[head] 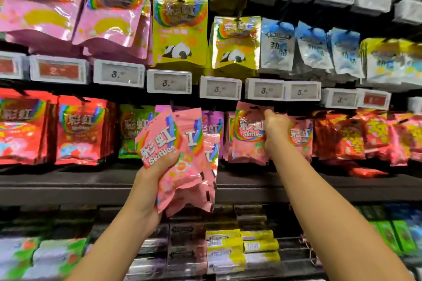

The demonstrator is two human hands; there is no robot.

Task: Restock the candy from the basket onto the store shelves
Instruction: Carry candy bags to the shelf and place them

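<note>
While left hand (159, 166) clutches spare pink candy bags (182, 157) at frame centre: hanging step; right hand (275, 130) pinching one pink bag (247, 134) at peg, centre right. Next: threading its hole.

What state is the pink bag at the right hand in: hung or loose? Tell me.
Cannot tell. The right hand grips the pink bag at peg height; its hook is hidden.

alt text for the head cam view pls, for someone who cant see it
A person's right hand hangs a pink Skittles bag on a peg in a candy display, while the left hand grips a bunch of matching pink bags in front of the shelf. Red, green and purple Skittles bags hang alongside, with yellow panda bags and price tags above.
</note>
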